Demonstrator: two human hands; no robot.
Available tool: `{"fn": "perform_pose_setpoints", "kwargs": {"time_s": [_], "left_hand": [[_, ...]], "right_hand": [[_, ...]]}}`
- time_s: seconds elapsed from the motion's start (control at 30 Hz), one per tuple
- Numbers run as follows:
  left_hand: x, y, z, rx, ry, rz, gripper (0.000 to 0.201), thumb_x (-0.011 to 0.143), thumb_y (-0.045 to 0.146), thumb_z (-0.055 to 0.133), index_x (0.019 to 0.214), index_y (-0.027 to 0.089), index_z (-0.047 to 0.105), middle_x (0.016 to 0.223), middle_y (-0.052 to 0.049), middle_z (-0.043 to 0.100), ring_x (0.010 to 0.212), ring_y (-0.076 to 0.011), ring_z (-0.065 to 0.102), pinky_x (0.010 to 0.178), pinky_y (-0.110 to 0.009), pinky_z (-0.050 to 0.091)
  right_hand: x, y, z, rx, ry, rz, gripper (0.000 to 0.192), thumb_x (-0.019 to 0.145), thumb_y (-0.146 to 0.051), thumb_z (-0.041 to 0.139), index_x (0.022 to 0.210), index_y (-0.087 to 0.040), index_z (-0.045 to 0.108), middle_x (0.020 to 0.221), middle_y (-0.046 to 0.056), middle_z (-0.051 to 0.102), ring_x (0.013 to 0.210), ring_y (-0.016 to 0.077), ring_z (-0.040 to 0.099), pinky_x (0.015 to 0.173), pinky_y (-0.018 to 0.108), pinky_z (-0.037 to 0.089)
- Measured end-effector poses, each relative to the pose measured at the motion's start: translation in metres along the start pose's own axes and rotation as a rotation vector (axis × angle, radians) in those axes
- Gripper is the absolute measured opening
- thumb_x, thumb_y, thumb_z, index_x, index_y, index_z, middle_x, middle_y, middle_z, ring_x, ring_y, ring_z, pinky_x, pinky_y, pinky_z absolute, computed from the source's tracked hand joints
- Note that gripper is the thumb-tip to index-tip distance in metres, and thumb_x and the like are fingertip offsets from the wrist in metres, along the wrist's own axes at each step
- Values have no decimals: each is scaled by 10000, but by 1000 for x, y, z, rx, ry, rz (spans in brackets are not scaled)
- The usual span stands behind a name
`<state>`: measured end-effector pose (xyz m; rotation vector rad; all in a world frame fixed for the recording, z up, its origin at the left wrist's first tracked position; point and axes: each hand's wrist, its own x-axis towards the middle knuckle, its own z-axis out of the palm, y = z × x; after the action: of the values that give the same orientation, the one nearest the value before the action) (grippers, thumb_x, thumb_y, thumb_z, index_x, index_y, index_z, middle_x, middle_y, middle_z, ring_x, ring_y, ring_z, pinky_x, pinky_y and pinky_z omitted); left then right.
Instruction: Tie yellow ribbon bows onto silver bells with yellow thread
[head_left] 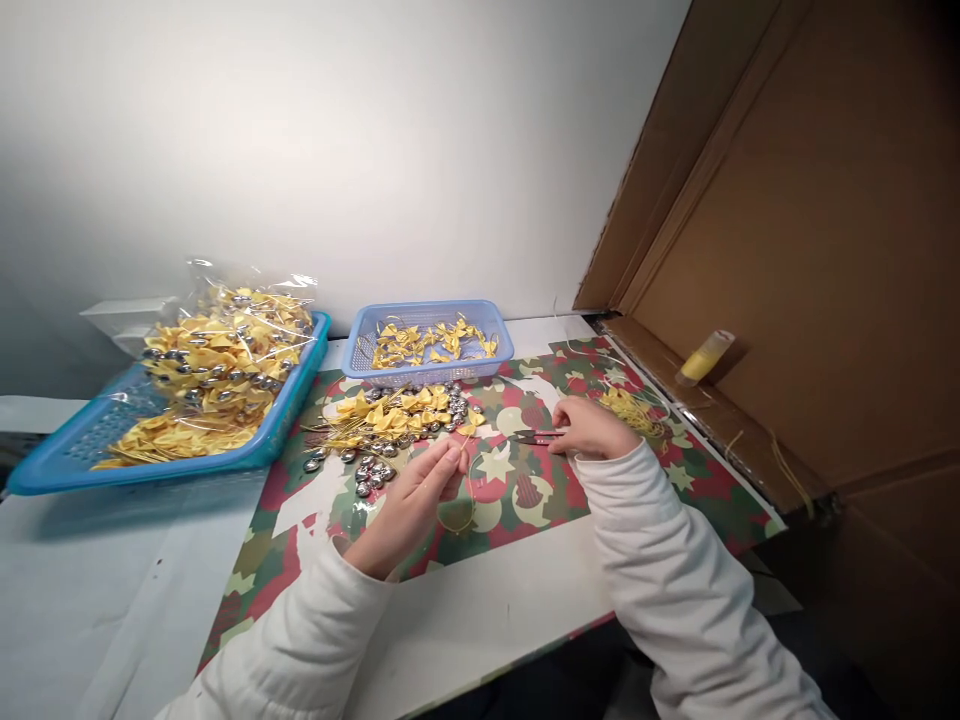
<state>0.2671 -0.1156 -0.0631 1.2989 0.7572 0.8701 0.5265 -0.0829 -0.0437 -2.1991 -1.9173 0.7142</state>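
My left hand (420, 490) pinches a yellow ribbon bow (471, 424) at its cord. A thin loop of yellow cord (472, 510) hangs from these fingers over the patterned sheet. To the right, my right hand (592, 428) is closed round the red handles of small thread snips (534, 437), whose dark blades point left toward the bow. Beyond my left hand lies a heap of yellow bows (397, 410) with cords. Silver bells (373, 474) are gathered along the near side of that heap, with more at its right end.
A blue basket (501, 350) with several bows stands behind the heap. At left, a larger blue tray (319, 370) bears a clear bag (232, 340) of bows and bells. Yellow cord (637, 412) lies tangled at right, near a cardboard wall (810, 250) holding a yellow-filled tube (703, 358).
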Motion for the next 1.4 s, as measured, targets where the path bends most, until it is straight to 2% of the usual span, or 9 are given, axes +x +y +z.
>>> {"fn": "perform_pose_setpoints", "kwargs": {"time_s": [0.1, 0.17, 0.27, 0.37, 0.47, 0.67, 0.9, 1.1, 1.4], "left_hand": [[0, 0, 0, 29, 19, 12, 361, 907, 494, 490, 718, 186, 480, 653, 50, 312, 563, -102, 253, 513, -246, 218], [0, 1, 0, 42, 37, 14, 371, 902, 508, 487, 714, 189, 477, 650, 49, 315, 565, -106, 256, 515, -249, 223], [0, 2, 1, 51, 73, 21, 380, 899, 522, 484, 711, 192, 471, 648, 50, 316, 567, -109, 255, 519, -253, 227], [1, 1, 1, 64, 115, 46, 380, 906, 517, 478, 708, 194, 463, 647, 51, 318, 568, -110, 259, 523, -257, 228], [2, -1, 0, 99, 144, 77, 372, 924, 498, 457, 710, 194, 463, 650, 49, 327, 572, -112, 269, 531, -262, 234], [2, -3, -2, 160, 163, 94, 369, 937, 483, 443, 708, 194, 450, 653, 49, 328, 573, -112, 265, 536, -266, 233], [2, -4, -2, 178, 169, 107, 365, 934, 494, 436, 721, 198, 449, 644, 51, 320, 572, -117, 265, 543, -266, 236], [1, -1, -2, 221, 175, 106, 361, 927, 485, 445, 710, 197, 468, 657, 41, 355, 581, -122, 293, 553, -263, 258], [2, 1, -2, 243, 186, 103, 379, 911, 505, 467, 688, 198, 478, 658, 29, 393, 586, -128, 318, 551, -258, 285]], "right_hand": [[0, 0, 2, 46, -75, -29, 198, 629, -200, 740, 635, -191, 542, 677, 4, 583, 653, 159, 525, 582, 262, 318], [-2, -2, 0, 81, -101, -66, 153, 715, -246, 686, 695, -191, 545, 711, 3, 597, 651, 146, 519, 586, 257, 340], [-10, -9, -3, 329, -128, -234, 160, 819, -332, 592, 829, -195, 511, 800, -3, 579, 718, 139, 516, 658, 260, 384], [-18, -22, 1, 637, -307, -480, 277, 874, -437, 542, 990, -192, 486, 805, -20, 501, 725, 124, 462, 690, 264, 377], [-22, -37, 12, 721, -486, -581, 374, 912, -542, 471, 1002, -181, 512, 743, -39, 407, 652, 102, 361, 624, 245, 318], [-19, -46, 26, 779, -497, -554, 448, 902, -609, 453, 841, -168, 507, 715, -38, 362, 631, 94, 311, 574, 253, 248], [-20, -50, 21, 879, -535, -488, 472, 818, -630, 550, 810, -160, 511, 751, -29, 419, 608, 76, 307, 556, 252, 229], [-20, -53, 21, 880, -527, -465, 445, 801, -604, 557, 781, -161, 520, 709, -42, 397, 585, 73, 287, 544, 254, 211], [-19, -55, 31, 837, -419, -468, 414, 827, -572, 518, 720, -172, 505, 638, -49, 368, 580, 89, 306, 554, 259, 230]]}}
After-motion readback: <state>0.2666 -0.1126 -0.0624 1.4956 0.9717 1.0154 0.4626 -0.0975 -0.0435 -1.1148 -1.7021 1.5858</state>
